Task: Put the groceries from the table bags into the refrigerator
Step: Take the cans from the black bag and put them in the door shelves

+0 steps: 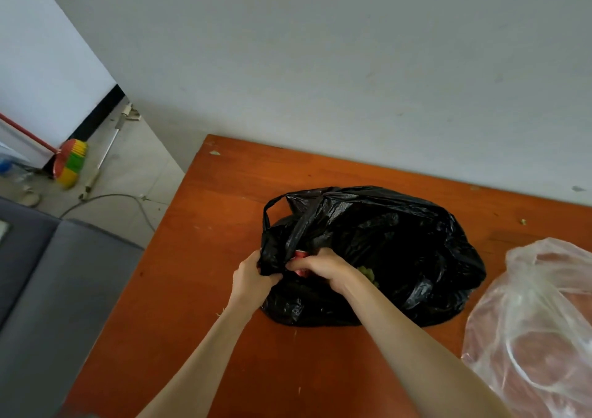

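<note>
One black bag (378, 251) slumped on the orange-brown table (205, 257), mouth toward the near side, a loop handle standing up at its far-left corner. At the bag's mouth, a red item (301, 262), mostly hidden by fingers and plastic, kind not clear. Just right of it inside the bag, a scrap of something yellow-green (368, 273), half covered by the wrist. Left hand (251, 278) curled tight round the bag's near-left rim, bunching the plastic. Right hand (323, 265) reaching into the bag's mouth, fingers curled over the red item; fingertips out of sight behind the plastic. Rest of the bag's contents hidden by the black film. Right of the black bag, one clear bag (541, 328), cut off by the edge, contents a reddish blur. Left of the table, on the floor, one broom (69, 163) with red, green and yellow bristles, one loose cable (128, 197), and a grey sofa (48, 289) partly out of view.
</note>
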The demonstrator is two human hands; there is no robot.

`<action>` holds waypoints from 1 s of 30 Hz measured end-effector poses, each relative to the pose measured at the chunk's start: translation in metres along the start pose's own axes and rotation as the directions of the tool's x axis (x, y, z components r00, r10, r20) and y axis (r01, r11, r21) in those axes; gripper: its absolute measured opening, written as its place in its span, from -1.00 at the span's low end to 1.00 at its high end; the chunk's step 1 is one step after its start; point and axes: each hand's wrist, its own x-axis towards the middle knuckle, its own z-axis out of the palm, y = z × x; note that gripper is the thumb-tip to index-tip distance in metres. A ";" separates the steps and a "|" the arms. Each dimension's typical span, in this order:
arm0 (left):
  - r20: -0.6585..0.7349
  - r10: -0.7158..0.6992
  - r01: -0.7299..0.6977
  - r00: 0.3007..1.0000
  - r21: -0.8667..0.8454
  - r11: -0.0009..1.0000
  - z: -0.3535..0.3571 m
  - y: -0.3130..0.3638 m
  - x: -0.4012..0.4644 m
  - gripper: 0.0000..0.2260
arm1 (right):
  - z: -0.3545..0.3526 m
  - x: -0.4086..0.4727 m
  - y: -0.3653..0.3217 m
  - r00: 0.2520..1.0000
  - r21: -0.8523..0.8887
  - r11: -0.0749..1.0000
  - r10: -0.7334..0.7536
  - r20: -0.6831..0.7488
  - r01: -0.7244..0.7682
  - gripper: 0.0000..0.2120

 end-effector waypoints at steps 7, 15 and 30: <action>-0.025 0.041 -0.040 0.999 0.018 0.999 0.000 0.002 -0.015 -0.60 | -0.015 -0.028 0.008 0.967 -0.033 0.980 -0.197 -0.162 0.194 -0.32; 0.033 0.167 -0.170 0.985 0.117 0.979 -0.015 0.018 -0.034 -0.37 | -0.044 -0.105 0.021 0.755 -0.227 0.869 -0.494 -0.431 0.439 -0.38; 0.517 0.818 -0.947 0.251 0.306 0.097 0.058 0.116 -0.202 -0.50 | -0.074 -0.358 0.155 0.262 -0.132 0.717 -0.411 -0.873 0.685 -0.43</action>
